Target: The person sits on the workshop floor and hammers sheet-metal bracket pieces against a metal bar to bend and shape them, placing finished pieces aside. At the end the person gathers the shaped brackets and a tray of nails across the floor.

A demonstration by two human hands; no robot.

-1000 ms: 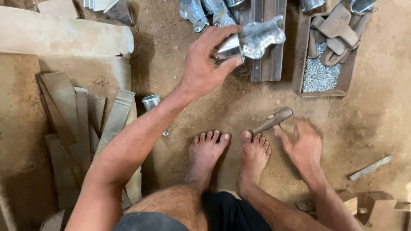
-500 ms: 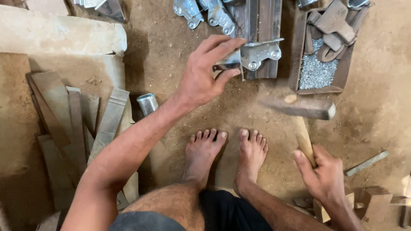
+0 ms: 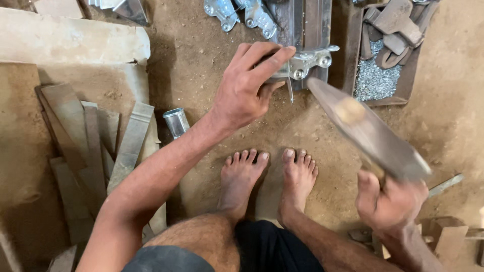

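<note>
My left hand [image 3: 249,83] grips a shiny metal bracket [image 3: 307,60] and presses it onto a dark steel rail [image 3: 302,22] lying on the dirt floor. My right hand [image 3: 393,204] is closed around the wooden handle of a hammer [image 3: 368,133]. Its blurred head is raised and points toward the bracket, a little to the right of my left hand. My bare feet [image 3: 269,176] rest on the ground below the rail.
More metal brackets [image 3: 242,14] lie at the top. A tray [image 3: 353,65] at the upper right holds silvery filings and metal pieces. Flat strips [image 3: 91,146] are stacked at the left beside a small metal can [image 3: 176,122].
My left hand brought the bracket down onto the rail. My right hand picked the hammer up off the ground and swung its head up toward the bracket.
</note>
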